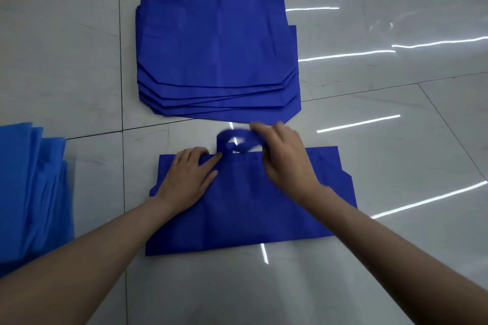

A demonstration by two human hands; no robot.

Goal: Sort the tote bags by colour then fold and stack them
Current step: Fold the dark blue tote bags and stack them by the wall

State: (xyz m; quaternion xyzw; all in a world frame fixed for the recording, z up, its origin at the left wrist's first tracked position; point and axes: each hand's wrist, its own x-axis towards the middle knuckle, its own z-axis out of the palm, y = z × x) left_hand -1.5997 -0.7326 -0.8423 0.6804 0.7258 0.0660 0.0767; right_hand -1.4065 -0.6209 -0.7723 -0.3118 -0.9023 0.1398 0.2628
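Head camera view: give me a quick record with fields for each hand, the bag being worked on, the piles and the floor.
Near bag: dark blue, lying flat
Left hand: pressed flat on that bag's top edge, fingers straight
Right hand: grips the handles, blurred
Far pile: dark blue bags, stacked flat
Left pile: lighter blue bags, partly out of view
Floor: glossy pale tiles
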